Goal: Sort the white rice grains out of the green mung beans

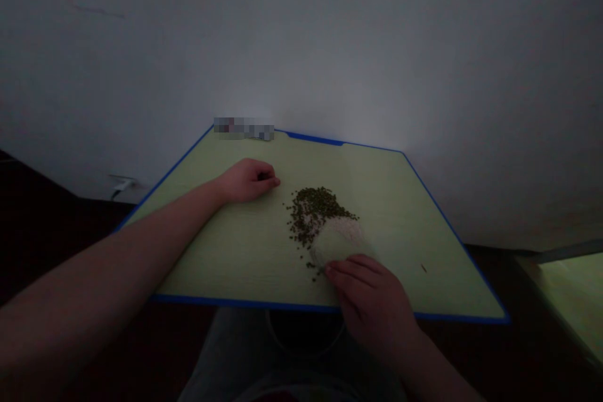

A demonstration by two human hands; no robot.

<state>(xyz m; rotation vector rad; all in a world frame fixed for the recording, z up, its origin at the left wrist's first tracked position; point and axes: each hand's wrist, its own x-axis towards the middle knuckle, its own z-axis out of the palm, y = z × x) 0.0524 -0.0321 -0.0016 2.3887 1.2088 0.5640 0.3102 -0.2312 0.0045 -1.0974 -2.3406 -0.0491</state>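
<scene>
A pile of small green beans [320, 201] lies on the table, partly mixed with pale, rice-like grains [346, 226] on its near right side. My left hand [249, 180] rests on the tabletop to the left of the pile, fingers curled and the thumb tip against the index finger. Whether anything is pinched there is too small to see. At the near edge of the pale grains, my right hand [372, 292] has its fingers drawn together and touches the tabletop. Its fingertips are beside a few stray beans, and what they hold, if anything, is hidden.
The pale table [226, 264] has a blue rim and stands against a wall. A blurred-out item [244, 129] sits at its far left corner. One thin brown sliver [423, 268] lies at right. Below the near edge, a dark round container [306, 331] stands between my legs.
</scene>
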